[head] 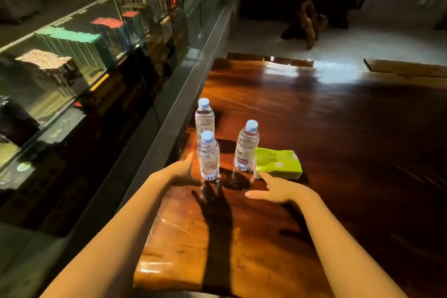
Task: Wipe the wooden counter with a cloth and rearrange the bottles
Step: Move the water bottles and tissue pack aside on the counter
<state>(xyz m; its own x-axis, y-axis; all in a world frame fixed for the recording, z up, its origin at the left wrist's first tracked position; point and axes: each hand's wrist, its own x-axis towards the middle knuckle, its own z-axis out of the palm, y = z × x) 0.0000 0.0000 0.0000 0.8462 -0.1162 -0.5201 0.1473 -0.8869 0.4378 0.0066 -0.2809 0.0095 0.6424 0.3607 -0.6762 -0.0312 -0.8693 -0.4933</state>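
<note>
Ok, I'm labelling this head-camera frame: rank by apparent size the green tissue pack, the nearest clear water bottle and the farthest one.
1. Nearest clear plastic water bottle with blue cap and green plastic-wrapped tissue pack: roughly alike in area, too close to rank.
2. Farthest clear water bottle: smallest, though distance and the bottle overlapping it likely explain that.

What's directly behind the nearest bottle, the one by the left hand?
Behind the nearest bottle stands a second bottle, upright and blue-capped. Its lower body is covered by the front one, so whether they touch cannot be told. Beyond it, bare wooden counter.
</note>
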